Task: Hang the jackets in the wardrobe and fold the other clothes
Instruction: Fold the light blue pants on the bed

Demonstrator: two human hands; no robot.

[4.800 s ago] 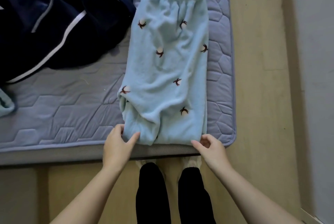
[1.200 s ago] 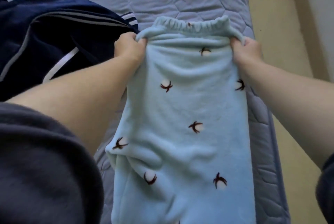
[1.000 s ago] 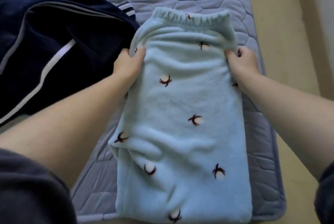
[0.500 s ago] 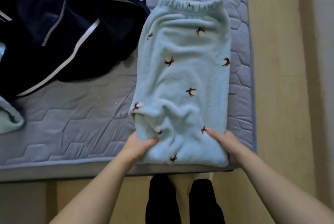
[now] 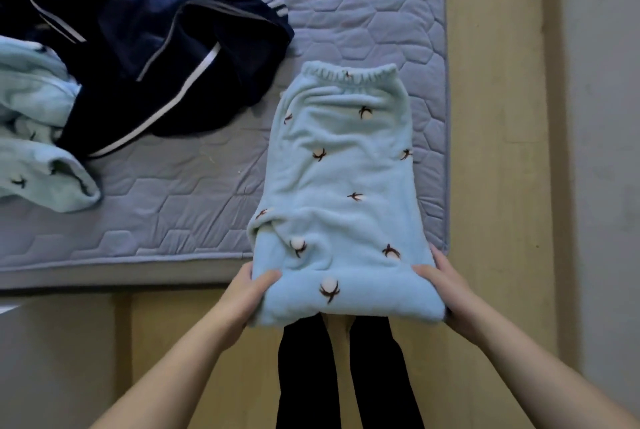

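Light blue fleece trousers (image 5: 341, 186) with small dark motifs lie folded lengthwise on the mattress, elastic waistband at the far end. Their near end is lifted off the mattress edge. My left hand (image 5: 244, 295) grips the near left corner, thumb on top. My right hand (image 5: 445, 284) grips the near right corner the same way. A dark navy jacket (image 5: 149, 47) with white stripes lies crumpled at the upper left. Another light blue fleece garment (image 5: 38, 137) with the same motifs lies at the far left, partly under the jacket.
The grey quilted mattress (image 5: 173, 213) lies on a yellowish floor (image 5: 495, 151); its near edge runs just ahead of my hands. A grey wall (image 5: 602, 116) stands at the right. My dark-trousered legs (image 5: 346, 376) are below the lifted garment.
My hands went from the waistband back to the near end of the trousers, took hold of both near corners, and lifted that end off the mattress edge toward me.
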